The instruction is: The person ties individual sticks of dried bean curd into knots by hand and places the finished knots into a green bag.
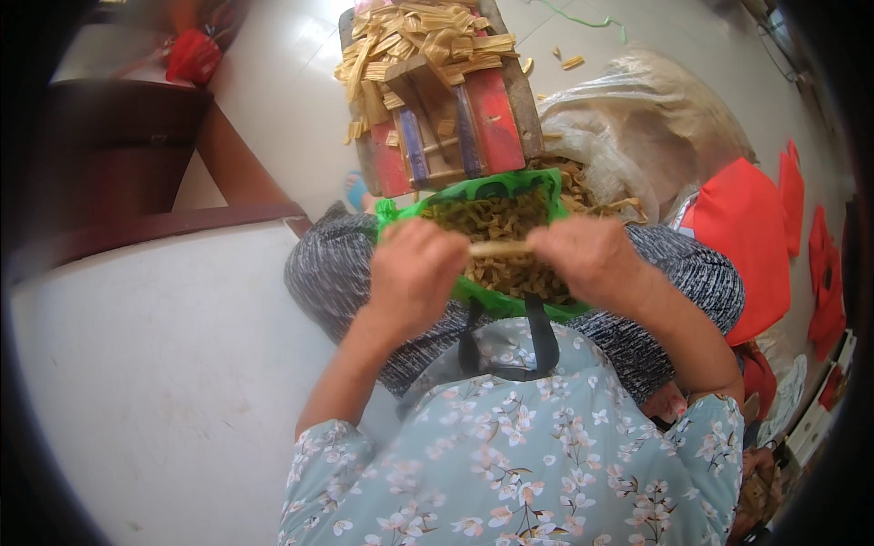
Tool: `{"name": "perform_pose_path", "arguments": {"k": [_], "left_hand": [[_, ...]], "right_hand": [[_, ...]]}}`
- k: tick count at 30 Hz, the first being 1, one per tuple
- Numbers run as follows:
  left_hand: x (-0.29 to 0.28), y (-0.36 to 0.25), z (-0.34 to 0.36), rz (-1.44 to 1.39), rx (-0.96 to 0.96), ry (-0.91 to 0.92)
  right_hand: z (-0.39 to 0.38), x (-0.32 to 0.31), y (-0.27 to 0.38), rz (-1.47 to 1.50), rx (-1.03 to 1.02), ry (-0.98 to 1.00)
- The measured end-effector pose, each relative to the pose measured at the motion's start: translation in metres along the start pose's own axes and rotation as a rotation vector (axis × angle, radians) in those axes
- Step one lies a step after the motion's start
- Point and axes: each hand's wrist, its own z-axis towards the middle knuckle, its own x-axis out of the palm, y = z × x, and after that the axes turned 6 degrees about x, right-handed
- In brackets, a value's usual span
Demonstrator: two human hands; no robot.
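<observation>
Above one green bag (496,300) holding countless curled tan strips (496,218), the left hand (419,267) and the right hand (587,259) are clenching one pale strip (499,248) between them.

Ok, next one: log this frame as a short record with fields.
Left hand: closed on one end of a pale slender piece
Right hand: closed on its other end
Below hands: green plastic bag holding curled brown strips
Ahead: worn red-topped board, yellowish strips heaped on its far part
Right of board: translucent sack
</observation>
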Motion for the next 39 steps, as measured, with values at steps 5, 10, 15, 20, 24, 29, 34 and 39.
{"name": "perform_pose_path", "arguments": {"k": [5,10,15,20,24,29,34,39], "left_hand": [[-0.021,0.042,0.052,-0.255,-0.235,-0.245],[-0.025,0.073,0.078,-0.264,-0.245,-0.354],[-0.015,0.089,0.049,-0.236,-0.388,-0.332],[-0.019,0.054,0.026,-0.005,-0.066,-0.245],[-0.018,0.012,0.025,-0.367,-0.249,-0.394],[-0.008,-0.020,0.021,-1.171,-0.699,0.210],[-0.015,-0.033,0.002,-1.521,-0.551,-0.002],[-0.023,-0.039,0.013,-1.500,-0.022,-0.197]], "right_hand": [[0.072,0.000,-0.037,-0.274,-0.059,-0.336],[0.123,0.014,-0.067,-0.242,-0.164,-0.433],[0.098,0.030,-0.098,-0.204,0.007,-0.297],[0.050,0.004,-0.089,-0.206,-0.081,-0.287],[0.047,-0.004,-0.050,-0.303,-0.337,-0.324],[0.042,-0.010,-0.018,-0.344,-0.525,-0.348],[0.022,-0.023,-0.041,-0.245,-0.293,-0.527],[0.011,-0.009,-0.016,0.194,-0.015,-0.287]]}}
